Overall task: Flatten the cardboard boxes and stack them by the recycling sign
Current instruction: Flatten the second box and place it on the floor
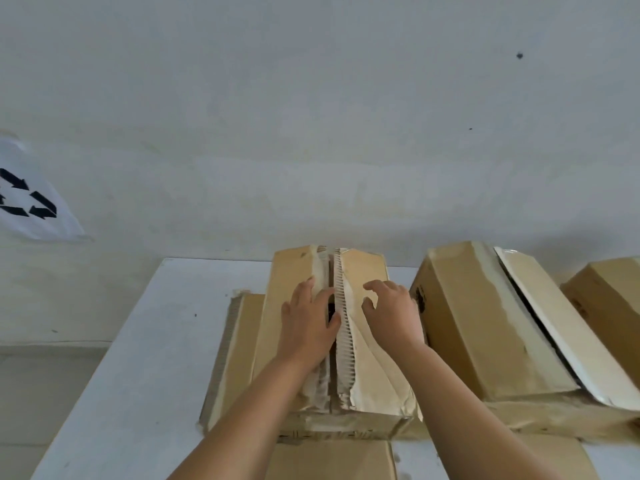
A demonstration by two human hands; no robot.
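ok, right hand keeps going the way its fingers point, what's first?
The right hand points away and slightly left along the middle box top. It would likely cross the torn seam first, then the box's far edge, then the wall. Depth is unclear.

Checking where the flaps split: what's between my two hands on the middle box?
In the head view, between the left hand and right hand runs the box's centre seam, its torn corrugated flap edge exposed.
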